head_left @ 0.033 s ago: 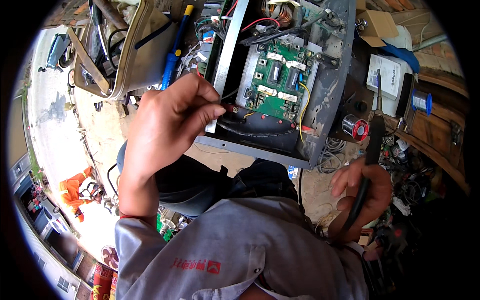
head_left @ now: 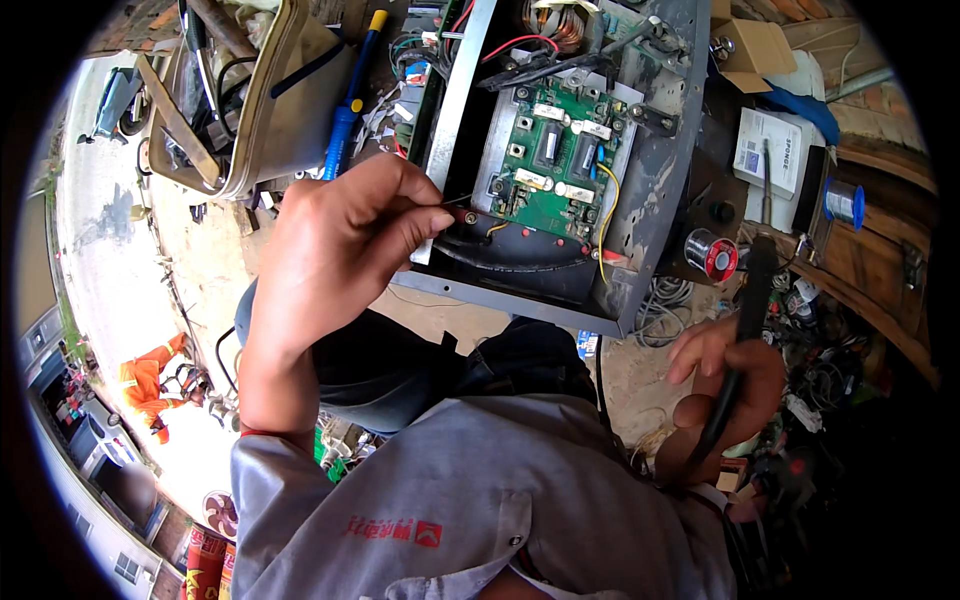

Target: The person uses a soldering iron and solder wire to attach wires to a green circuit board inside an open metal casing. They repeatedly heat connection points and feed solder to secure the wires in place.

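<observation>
My left hand (head_left: 335,250) is closed in a pinch at the front left of an opened metal-cased device. A thin dark wire (head_left: 461,199) shows at its fingertips, beside a small reddish-brown lug (head_left: 468,217); what lies between the fingers is mostly hidden. A green circuit board (head_left: 550,160) with white and black components is mounted inside the case. On the right, my right hand (head_left: 740,375) grips a soldering iron (head_left: 757,285) by its black handle. The iron's metal tip points away from me, over a white box.
Solder spools stand at the right, one red (head_left: 711,256), one blue (head_left: 844,203), near the white box (head_left: 770,150). A tool-filled tub (head_left: 270,110) and a blue-and-yellow tool (head_left: 343,130) are at the left. The case's front edge (head_left: 520,307) faces my lap; a person in orange (head_left: 152,380) is far left.
The soldering iron has shifted slightly, its tip seeming a little lower in view, and my right hand has moved a little with it. My left hand stays almost in place.
</observation>
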`<control>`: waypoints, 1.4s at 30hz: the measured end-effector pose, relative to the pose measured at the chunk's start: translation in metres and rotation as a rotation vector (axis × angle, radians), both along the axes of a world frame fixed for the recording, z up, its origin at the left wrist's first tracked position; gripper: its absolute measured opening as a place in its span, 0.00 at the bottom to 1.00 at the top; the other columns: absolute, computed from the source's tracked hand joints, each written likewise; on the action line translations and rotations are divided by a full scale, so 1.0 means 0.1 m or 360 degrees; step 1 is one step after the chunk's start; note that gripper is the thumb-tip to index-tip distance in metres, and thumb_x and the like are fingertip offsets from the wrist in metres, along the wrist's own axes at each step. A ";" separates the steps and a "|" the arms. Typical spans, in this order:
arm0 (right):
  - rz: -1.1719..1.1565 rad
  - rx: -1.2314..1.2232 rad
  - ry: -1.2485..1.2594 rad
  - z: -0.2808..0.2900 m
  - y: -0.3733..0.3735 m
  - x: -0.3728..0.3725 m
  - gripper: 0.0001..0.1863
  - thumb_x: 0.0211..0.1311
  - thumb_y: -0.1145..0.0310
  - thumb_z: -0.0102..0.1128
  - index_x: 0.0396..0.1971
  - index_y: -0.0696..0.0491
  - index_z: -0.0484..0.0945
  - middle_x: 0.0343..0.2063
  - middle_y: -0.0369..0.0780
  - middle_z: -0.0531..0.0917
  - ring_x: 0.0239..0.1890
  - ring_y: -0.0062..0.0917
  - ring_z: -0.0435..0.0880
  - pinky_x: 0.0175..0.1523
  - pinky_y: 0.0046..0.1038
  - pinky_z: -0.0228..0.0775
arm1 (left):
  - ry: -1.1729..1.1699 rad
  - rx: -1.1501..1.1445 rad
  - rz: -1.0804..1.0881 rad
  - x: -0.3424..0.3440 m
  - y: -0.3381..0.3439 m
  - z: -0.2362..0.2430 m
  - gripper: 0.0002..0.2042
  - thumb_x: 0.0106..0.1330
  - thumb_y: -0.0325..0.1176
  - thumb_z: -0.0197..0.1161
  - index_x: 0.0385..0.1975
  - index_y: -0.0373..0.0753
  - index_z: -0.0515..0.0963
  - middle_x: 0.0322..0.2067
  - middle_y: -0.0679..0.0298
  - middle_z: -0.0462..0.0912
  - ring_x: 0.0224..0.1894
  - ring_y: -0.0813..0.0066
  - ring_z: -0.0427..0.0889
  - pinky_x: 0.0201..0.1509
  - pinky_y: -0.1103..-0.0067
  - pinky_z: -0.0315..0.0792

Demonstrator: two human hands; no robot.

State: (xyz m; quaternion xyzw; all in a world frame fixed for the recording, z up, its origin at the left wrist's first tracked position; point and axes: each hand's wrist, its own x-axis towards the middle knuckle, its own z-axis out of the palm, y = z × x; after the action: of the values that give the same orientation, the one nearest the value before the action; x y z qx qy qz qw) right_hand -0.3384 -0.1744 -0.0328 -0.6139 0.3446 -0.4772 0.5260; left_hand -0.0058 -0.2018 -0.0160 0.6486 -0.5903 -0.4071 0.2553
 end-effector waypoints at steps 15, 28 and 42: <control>-0.0180 -0.0189 0.0241 -0.30 0.14 0.08 0.20 0.63 0.69 0.68 0.51 0.63 0.76 0.36 0.49 0.82 0.34 0.31 0.81 0.38 0.31 0.72 | -0.0059 -0.0161 0.0087 -0.04 0.11 -0.12 0.05 0.63 0.23 0.69 0.32 0.33 0.79 0.24 0.60 0.77 0.24 0.75 0.76 0.28 0.78 0.67; -0.0287 -0.0027 0.0214 -0.39 0.15 0.33 0.16 0.59 0.79 0.67 0.46 0.62 0.76 0.30 0.44 0.80 0.29 0.22 0.78 0.35 0.22 0.68 | 0.0102 -0.0002 0.0121 -0.01 0.11 -0.16 0.06 0.67 0.21 0.67 0.34 0.33 0.74 0.26 0.72 0.76 0.29 0.89 0.70 0.33 0.87 0.65; -0.0391 -0.0210 0.0482 -0.41 0.05 0.44 0.11 0.57 0.77 0.70 0.39 0.62 0.80 0.26 0.43 0.83 0.23 0.20 0.79 0.29 0.21 0.69 | -0.0106 -0.0402 -0.0207 -0.07 0.07 -0.16 0.09 0.61 0.15 0.66 0.39 0.32 0.85 0.31 0.62 0.78 0.35 0.70 0.78 0.40 0.78 0.72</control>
State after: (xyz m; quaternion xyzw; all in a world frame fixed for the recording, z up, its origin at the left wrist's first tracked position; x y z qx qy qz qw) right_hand -0.2948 -0.1691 -0.0736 -0.6653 0.4600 -0.4615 0.3645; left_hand -0.0127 -0.1947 -0.0317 0.5848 -0.6858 -0.3235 0.2883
